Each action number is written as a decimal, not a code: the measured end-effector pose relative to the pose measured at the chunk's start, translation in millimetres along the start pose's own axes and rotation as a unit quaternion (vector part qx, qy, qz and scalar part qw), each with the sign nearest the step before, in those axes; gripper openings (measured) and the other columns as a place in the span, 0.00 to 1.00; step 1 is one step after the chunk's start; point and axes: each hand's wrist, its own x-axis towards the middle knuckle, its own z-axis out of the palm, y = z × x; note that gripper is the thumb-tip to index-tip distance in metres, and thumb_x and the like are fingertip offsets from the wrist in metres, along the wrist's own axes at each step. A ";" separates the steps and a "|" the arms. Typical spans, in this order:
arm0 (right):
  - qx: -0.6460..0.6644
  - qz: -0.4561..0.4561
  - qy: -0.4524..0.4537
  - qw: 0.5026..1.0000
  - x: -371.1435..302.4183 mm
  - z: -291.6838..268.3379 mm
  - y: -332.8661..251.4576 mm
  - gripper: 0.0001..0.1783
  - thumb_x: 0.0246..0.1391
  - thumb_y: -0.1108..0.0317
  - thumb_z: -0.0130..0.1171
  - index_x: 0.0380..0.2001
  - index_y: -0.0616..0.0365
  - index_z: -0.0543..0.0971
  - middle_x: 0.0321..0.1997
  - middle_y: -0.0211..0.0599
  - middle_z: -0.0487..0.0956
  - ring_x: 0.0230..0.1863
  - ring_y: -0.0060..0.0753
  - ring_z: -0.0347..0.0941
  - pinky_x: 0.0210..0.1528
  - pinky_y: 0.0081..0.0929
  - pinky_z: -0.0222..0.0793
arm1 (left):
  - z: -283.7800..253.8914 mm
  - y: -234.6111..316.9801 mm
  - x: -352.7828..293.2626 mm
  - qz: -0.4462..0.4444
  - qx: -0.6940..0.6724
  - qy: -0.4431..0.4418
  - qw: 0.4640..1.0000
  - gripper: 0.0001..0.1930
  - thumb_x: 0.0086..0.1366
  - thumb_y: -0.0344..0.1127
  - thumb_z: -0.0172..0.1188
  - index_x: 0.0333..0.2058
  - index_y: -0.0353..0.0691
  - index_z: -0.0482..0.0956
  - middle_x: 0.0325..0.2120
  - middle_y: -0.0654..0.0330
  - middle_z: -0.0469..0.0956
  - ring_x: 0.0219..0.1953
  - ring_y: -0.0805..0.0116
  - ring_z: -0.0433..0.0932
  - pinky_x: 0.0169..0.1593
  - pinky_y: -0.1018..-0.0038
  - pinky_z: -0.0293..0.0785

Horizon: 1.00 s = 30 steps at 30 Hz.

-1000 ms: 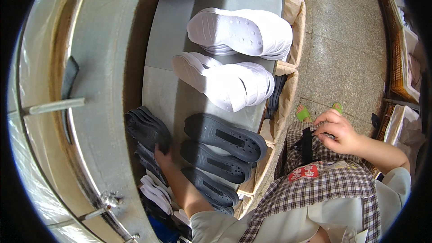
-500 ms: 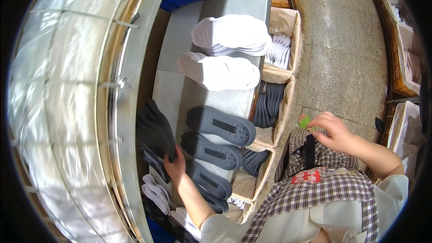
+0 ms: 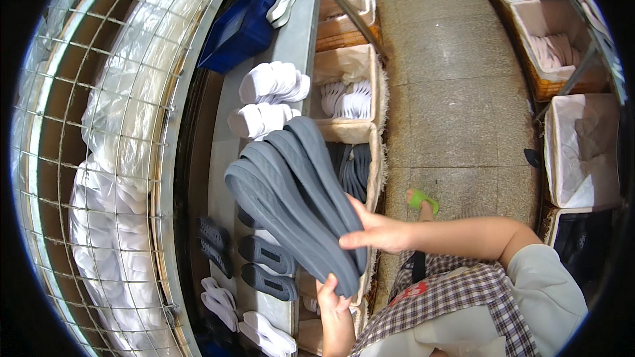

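Note:
A fanned bunch of several dark grey shoe soles [image 3: 294, 195] is held tilted in front of me, above the table's edge. My left hand [image 3: 334, 299] grips the bunch at its near end. My right hand [image 3: 380, 230] is closed on its right side, thumb on top. Beneath and to the left, more dark grey soles [image 3: 268, 254] with black strips lie on the grey table, partly hidden by the bunch. Beyond it are two rows of overlapping white soles [image 3: 272, 84]. Nearer me on the left lie loose white soles [image 3: 267, 334].
A blue bin [image 3: 238, 33] stands at the table's far end. Cloth-lined baskets [image 3: 349, 59] holding soles line the table's right side. A wire mesh rack [image 3: 126, 158] with plastic-wrapped goods runs along the left. Across the tiled aisle [image 3: 463, 112] stand more lined baskets [image 3: 582, 152].
My left hand has brought dark soles from the table's left side toward me. My right hand, away from the soles before, now grips the bunch. The view has shifted.

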 end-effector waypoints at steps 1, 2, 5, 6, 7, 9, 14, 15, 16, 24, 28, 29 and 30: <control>0.068 -0.003 0.008 0.998 -12.4 6.0 1.1 0.59 0.49 0.62 0.66 0.68 0.57 0.32 0.69 0.46 0.47 0.70 0.39 0.41 0.70 0.35 0.38 | 9.3 -4.6 -2.5 -0.006 0.037 0.002 0.999 0.37 0.53 0.35 0.68 0.58 0.32 0.59 0.45 0.49 0.71 0.41 0.61 0.76 0.30 0.78 0.77; 0.074 0.019 0.025 0.997 -22.0 6.3 1.0 0.58 0.48 0.65 0.67 0.68 0.58 0.34 0.69 0.45 0.47 0.70 0.37 0.42 0.69 0.34 0.39 | 17.8 -6.6 -3.6 -0.002 0.094 0.035 0.995 0.43 0.49 0.32 0.71 0.60 0.34 0.54 0.50 0.49 0.68 0.50 0.59 0.71 0.49 0.70 0.73; 0.004 -0.005 0.024 1.000 -49.0 4.2 6.6 0.58 0.47 0.66 0.68 0.68 0.58 0.36 0.69 0.46 0.48 0.70 0.37 0.43 0.69 0.34 0.41 | 31.9 9.4 8.8 0.057 0.373 -0.025 0.926 0.54 0.42 0.24 0.74 0.63 0.38 0.44 0.57 0.50 0.60 0.58 0.58 0.62 0.61 0.62 0.61; -0.021 -0.013 0.013 1.000 -57.1 2.4 10.5 0.58 0.47 0.67 0.68 0.68 0.59 0.36 0.69 0.46 0.48 0.70 0.37 0.43 0.69 0.34 0.41 | 33.5 12.0 15.4 0.093 0.358 -0.064 0.927 0.49 0.45 0.29 0.73 0.61 0.37 0.49 0.56 0.51 0.62 0.58 0.57 0.63 0.61 0.62 0.62; -0.050 0.014 0.033 0.998 -60.9 7.8 15.5 0.58 0.46 0.67 0.68 0.68 0.59 0.36 0.69 0.46 0.48 0.70 0.37 0.43 0.69 0.34 0.41 | 33.4 21.8 23.6 0.083 0.293 -0.063 0.950 0.45 0.47 0.35 0.73 0.60 0.38 0.53 0.54 0.52 0.66 0.55 0.57 0.67 0.57 0.62 0.66; -0.075 -0.028 0.018 0.997 -67.4 13.3 24.0 0.58 0.47 0.67 0.68 0.68 0.59 0.36 0.69 0.47 0.48 0.70 0.37 0.42 0.69 0.34 0.41 | 31.0 29.7 40.9 0.088 0.183 -0.087 0.975 0.40 0.51 0.45 0.70 0.58 0.38 0.59 0.51 0.54 0.70 0.51 0.57 0.72 0.53 0.63 0.72; -0.187 -0.025 0.055 0.981 -71.2 30.2 30.8 0.62 0.42 0.60 0.72 0.68 0.60 0.37 0.70 0.49 0.46 0.71 0.39 0.43 0.69 0.35 0.41 | 16.4 23.2 68.1 0.050 0.155 -0.080 0.983 0.26 0.65 0.42 0.55 0.58 0.37 0.63 0.52 0.55 0.71 0.51 0.59 0.73 0.52 0.65 0.73; -0.217 -0.027 0.050 0.974 -70.9 32.2 30.8 0.64 0.40 0.56 0.73 0.67 0.60 0.38 0.70 0.51 0.46 0.71 0.42 0.43 0.69 0.36 0.42 | 12.7 23.1 71.8 0.039 0.154 -0.083 0.984 0.26 0.66 0.43 0.52 0.60 0.39 0.61 0.55 0.55 0.69 0.54 0.58 0.71 0.54 0.64 0.71; -0.248 -0.021 0.043 0.968 -69.9 34.6 30.7 0.63 0.40 0.56 0.73 0.67 0.60 0.39 0.69 0.52 0.46 0.71 0.43 0.43 0.69 0.36 0.43 | 8.3 23.7 72.9 0.042 0.140 -0.102 0.984 0.27 0.66 0.43 0.53 0.60 0.39 0.61 0.56 0.55 0.68 0.54 0.58 0.70 0.55 0.64 0.70; -0.386 0.041 0.070 0.919 -60.9 54.3 60.7 0.64 0.41 0.49 0.70 0.67 0.61 0.38 0.69 0.59 0.44 0.70 0.52 0.43 0.69 0.39 0.44 | -11.4 43.5 79.9 0.029 0.121 -0.121 0.985 0.25 0.65 0.39 0.53 0.57 0.34 0.64 0.53 0.53 0.70 0.51 0.58 0.73 0.52 0.64 0.73; -0.561 -0.039 0.078 0.824 -52.9 47.9 65.0 0.59 0.41 0.53 0.69 0.66 0.66 0.43 0.67 0.58 0.52 0.65 0.55 0.52 0.65 0.39 0.51 | -3.2 54.6 84.9 0.014 0.125 -0.162 0.979 0.24 0.65 0.38 0.54 0.57 0.33 0.64 0.52 0.52 0.71 0.49 0.58 0.74 0.51 0.65 0.74; -0.571 -0.113 0.057 0.811 -51.9 42.7 60.4 0.57 0.41 0.59 0.69 0.66 0.63 0.44 0.68 0.54 0.52 0.66 0.54 0.52 0.65 0.40 0.51 | 0.4 55.0 83.8 0.009 0.124 -0.174 0.977 0.24 0.65 0.38 0.54 0.57 0.33 0.64 0.51 0.52 0.71 0.49 0.58 0.74 0.50 0.65 0.74; -0.563 -0.266 0.057 0.781 -46.8 38.2 56.3 0.54 0.40 0.66 0.68 0.66 0.60 0.47 0.69 0.51 0.51 0.66 0.53 0.52 0.65 0.41 0.52 | 4.8 55.4 83.5 0.006 0.122 -0.185 0.975 0.24 0.65 0.38 0.54 0.56 0.33 0.64 0.51 0.52 0.71 0.49 0.58 0.74 0.50 0.65 0.74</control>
